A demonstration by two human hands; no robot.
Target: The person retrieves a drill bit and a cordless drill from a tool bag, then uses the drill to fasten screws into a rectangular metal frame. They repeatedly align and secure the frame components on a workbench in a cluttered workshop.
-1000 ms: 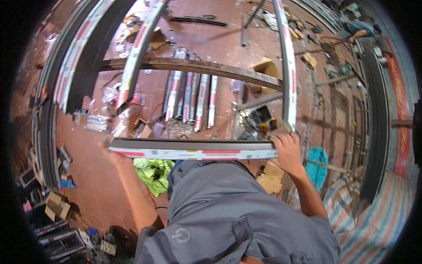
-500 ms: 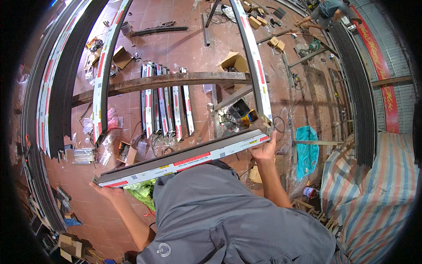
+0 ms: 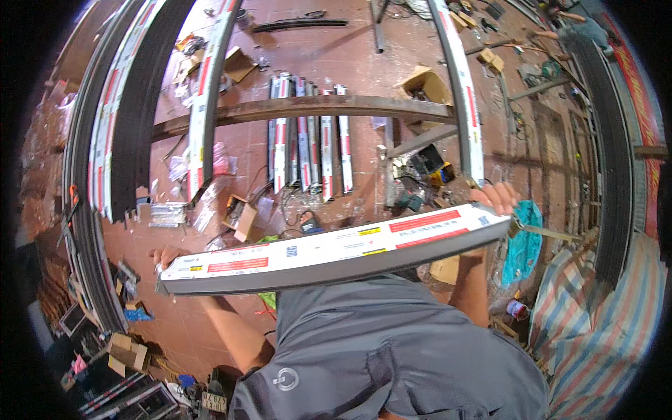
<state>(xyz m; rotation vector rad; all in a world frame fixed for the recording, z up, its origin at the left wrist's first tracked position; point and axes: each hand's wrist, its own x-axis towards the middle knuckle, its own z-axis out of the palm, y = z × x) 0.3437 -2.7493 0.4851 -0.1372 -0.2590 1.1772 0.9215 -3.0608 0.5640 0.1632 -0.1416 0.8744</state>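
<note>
I hold a long dark-grey profile bar (image 3: 336,273) crosswise in front of my body, off the floor. White protective film with red and yellow printed patches covers its upper face. My left hand (image 3: 166,256) grips the left end, fingertips curled over the far edge. Around the right end, which sits a little higher in view, my right hand (image 3: 497,197) is closed, its fingers over the top corner. The bar hides most of both palms. Just beyond the right hand stands the near end of a long film-covered bar (image 3: 458,84).
A brown steel crossbeam (image 3: 336,106) spans ahead. Several short film-covered bars (image 3: 302,140) lie on the floor beyond. Long dark profiles (image 3: 150,119) line the left, and more (image 3: 607,168) the right. Striped sheeting (image 3: 595,329) is near right. Another person (image 3: 588,31) works at far right.
The bar has been rolled over in my hands, so its wide filmed face is turned up. My fingers have come over its far edge. The whole view has shifted slightly.
</note>
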